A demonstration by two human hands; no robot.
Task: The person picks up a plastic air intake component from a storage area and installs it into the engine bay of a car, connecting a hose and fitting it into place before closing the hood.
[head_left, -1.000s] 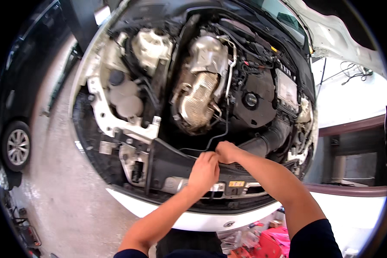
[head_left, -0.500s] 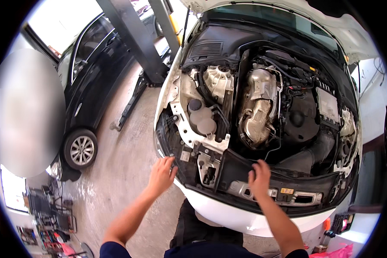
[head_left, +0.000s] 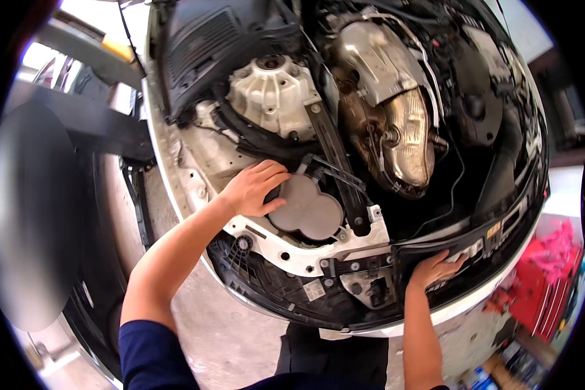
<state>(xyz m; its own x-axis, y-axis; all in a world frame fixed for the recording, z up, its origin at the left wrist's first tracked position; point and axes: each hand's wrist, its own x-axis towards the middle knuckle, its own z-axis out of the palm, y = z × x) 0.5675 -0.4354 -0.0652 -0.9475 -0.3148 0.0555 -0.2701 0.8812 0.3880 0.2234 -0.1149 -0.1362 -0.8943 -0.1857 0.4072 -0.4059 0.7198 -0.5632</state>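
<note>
My left hand (head_left: 257,187) is over a black round cap (head_left: 274,194), with thumb and fingers curled about it; most of the cap is hidden under the palm. Right beside it sits a grey lobed plastic reservoir (head_left: 305,207) in the front corner of a white car's engine bay. My right hand (head_left: 432,269) rests on the black front panel (head_left: 417,255) with its fingers stretched out, holding nothing.
A metal heat shield (head_left: 377,62) and a shiny exhaust part (head_left: 408,140) stand beyond the black brace (head_left: 335,162). The white strut tower (head_left: 271,97) rises behind the reservoir. At right on the floor is a red tool chest (head_left: 545,286) with pink cloth (head_left: 556,244).
My left hand has gone from the front edge of the car to the black cap by the reservoir. The right hand has come down onto the front panel. The view has moved closer and turned.
</note>
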